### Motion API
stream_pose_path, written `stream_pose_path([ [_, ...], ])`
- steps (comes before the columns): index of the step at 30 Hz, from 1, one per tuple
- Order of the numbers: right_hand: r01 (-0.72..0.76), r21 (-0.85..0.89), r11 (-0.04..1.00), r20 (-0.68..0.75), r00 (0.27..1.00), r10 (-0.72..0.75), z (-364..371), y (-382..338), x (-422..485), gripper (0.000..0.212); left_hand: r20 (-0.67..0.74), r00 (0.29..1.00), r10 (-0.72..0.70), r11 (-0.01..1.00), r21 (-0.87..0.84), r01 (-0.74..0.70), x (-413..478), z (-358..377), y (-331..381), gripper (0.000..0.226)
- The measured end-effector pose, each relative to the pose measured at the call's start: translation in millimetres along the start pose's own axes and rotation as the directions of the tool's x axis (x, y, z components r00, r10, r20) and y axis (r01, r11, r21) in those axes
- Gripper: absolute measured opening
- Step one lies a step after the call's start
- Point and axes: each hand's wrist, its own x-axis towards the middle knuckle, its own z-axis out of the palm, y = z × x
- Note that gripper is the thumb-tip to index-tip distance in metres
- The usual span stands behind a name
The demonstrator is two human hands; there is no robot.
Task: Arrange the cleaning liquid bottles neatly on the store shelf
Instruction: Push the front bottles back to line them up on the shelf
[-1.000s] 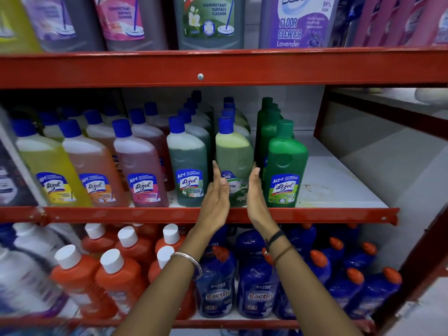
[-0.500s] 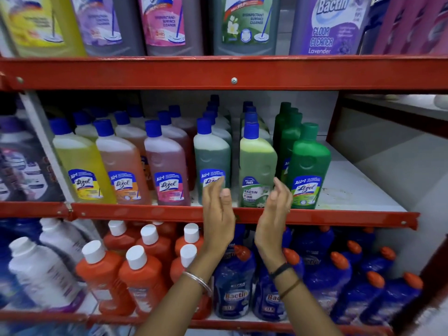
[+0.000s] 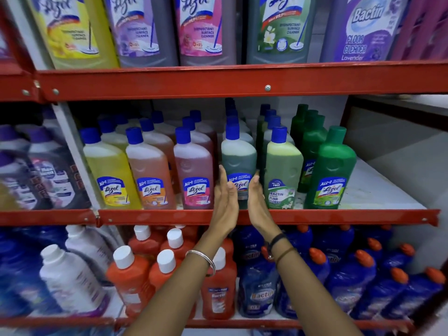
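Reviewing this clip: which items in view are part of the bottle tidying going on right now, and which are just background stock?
In use:
- dark green Lizol bottle, flanked by both flat hands
- left hand
- right hand
- middle shelf

Background:
- light green Bactin bottle
- orange bottles below
- large bottles above

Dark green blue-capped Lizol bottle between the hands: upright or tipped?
Upright: the dark green blue-capped Lizol bottle stands base-down on the red shelf, cap straight above.
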Motion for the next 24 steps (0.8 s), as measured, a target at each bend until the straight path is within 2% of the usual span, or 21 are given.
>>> stream_pose_path([
  [5,-0.027,0.049,0.998,0.046,0.999,0.025,-5,-1,-8,0.109,0.044,0.999,-0.03,0.999,-0.022,0.031,-13,-6,3,0.081],
  [8,-0.046,0.082,0.996,0.096,0.995,0.038,-8,3,-12,0.119,0.045,0.999,-0.026,0.999,-0.017,0.027,-18,-11,4,0.089],
  [12,-0.048,0.093,0.995,0.095,0.995,0.039,-9,-2,-16,0.12,0.08,0.996,-0.05,0.998,0.028,0.048,-18,-16,7,0.086],
  [14,0.016,0.068,0.998,-0.031,0.999,-0.014,-2,-5,-25,0.11,-0.018,0.999,-0.028,1.0,-0.006,0.028,-23,-19,6,0.08],
  [15,0.088,0.049,0.995,-0.127,0.989,-0.081,4,-5,-32,0.102,-0.138,0.99,-0.015,0.999,-0.037,0.01,-27,-22,4,0.075],
  [17,0.257,0.034,0.966,-0.245,0.939,-0.241,18,-4,-45,0.088,-0.413,0.91,0.038,0.999,-0.017,-0.05,-36,-30,3,0.065],
  [19,0.318,0.041,0.947,-0.156,0.939,-0.308,35,-9,-54,0.084,-0.552,0.832,0.056,0.998,0.024,-0.051,-37,-45,-1,0.061],
  [20,0.293,0.032,0.956,-0.053,0.955,-0.291,44,-10,-54,0.09,-0.548,0.836,0.029,1.0,0.011,-0.027,-35,-53,-3,0.064],
  [22,0.182,-0.021,0.983,0.11,0.978,-0.178,59,-12,-47,0.106,-0.434,0.901,-0.022,0.999,-0.035,0.007,-29,-68,-10,0.077],
  [24,0.095,-0.053,0.994,0.16,0.983,-0.086,73,-17,-42,0.108,-0.296,0.955,-0.025,0.999,-0.051,0.011,-24,-79,-19,0.089],
])
